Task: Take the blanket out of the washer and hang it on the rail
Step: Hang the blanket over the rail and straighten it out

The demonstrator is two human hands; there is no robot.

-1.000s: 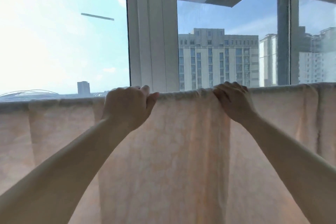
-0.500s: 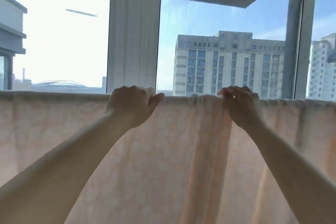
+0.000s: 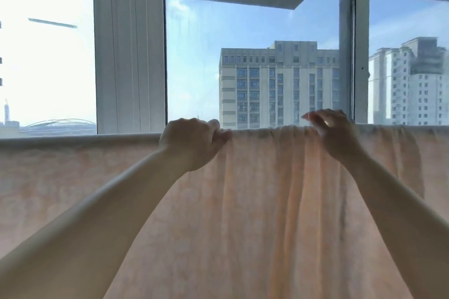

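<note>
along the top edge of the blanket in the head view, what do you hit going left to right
smooth stretch of blanket → left hand gripping the edge → bunched folds → right hand, fingers lifted, blurred → more blanket reaching the right border

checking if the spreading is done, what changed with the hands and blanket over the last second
The right hand let go: it was pinching the blanket's top edge a second ago, and now its fingers are lifted and loosely spread just above the fold. The gathered pleats between the hands look a little more spread out. The left hand kept its grip on the top edge, and the blanket stayed draped over the rail.
</note>
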